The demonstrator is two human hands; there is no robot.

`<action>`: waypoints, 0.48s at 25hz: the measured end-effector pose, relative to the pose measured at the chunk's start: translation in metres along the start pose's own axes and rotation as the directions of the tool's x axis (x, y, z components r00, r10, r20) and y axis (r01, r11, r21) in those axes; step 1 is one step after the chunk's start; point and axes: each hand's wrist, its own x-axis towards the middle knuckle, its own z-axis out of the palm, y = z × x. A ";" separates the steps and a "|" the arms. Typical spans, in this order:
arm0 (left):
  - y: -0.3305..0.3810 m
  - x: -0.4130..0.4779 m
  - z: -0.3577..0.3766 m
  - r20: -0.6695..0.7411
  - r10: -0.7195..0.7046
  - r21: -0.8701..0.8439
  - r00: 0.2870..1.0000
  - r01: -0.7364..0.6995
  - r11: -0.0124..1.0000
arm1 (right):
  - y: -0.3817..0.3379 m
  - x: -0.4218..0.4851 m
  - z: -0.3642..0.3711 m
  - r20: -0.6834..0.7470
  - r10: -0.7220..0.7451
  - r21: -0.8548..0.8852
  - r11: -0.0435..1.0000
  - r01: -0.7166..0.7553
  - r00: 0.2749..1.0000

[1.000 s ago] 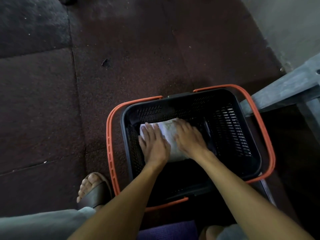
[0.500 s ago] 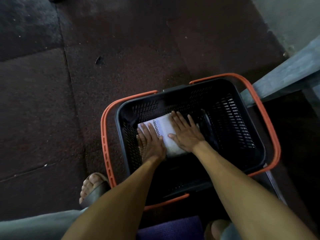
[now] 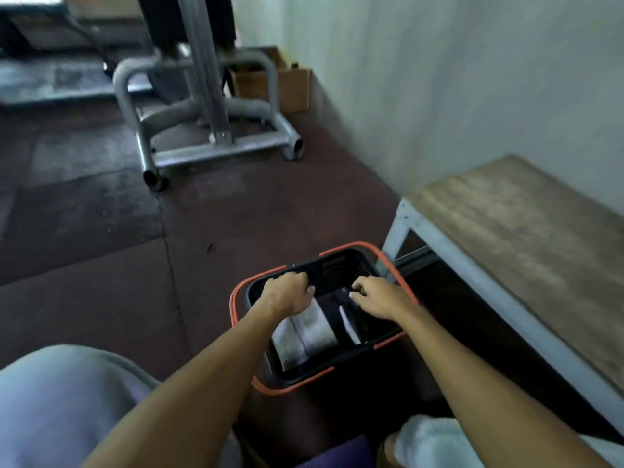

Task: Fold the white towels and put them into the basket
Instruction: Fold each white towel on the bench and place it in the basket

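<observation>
1 head view, down (forward) over basket (image 3: 337, 266)

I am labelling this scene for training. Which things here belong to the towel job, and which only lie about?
Job: folded white towel; black plastic basket with orange handles; left hand; right hand.
Lying about: wooden-topped grey metal bench; grey tubular metal frame; brown cardboard box.

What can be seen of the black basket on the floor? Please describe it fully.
The basket looks like black plastic, rectangular, with perforated walls and two orange handles folded down around its rim. It stands upright on the dark floor, close to the leg of a wooden-topped bench. Folded white towels lie inside. The left hand, fingers curled, is at its far left rim; whether it grips is unclear. The right hand hovers over the inside, loosely curled.
</observation>
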 end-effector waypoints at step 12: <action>0.201 -0.084 -0.101 -0.085 0.483 0.266 0.871 -0.447 0.854 | 0.076 -0.223 -0.118 -0.377 0.310 0.176 0.949 -0.261 0.873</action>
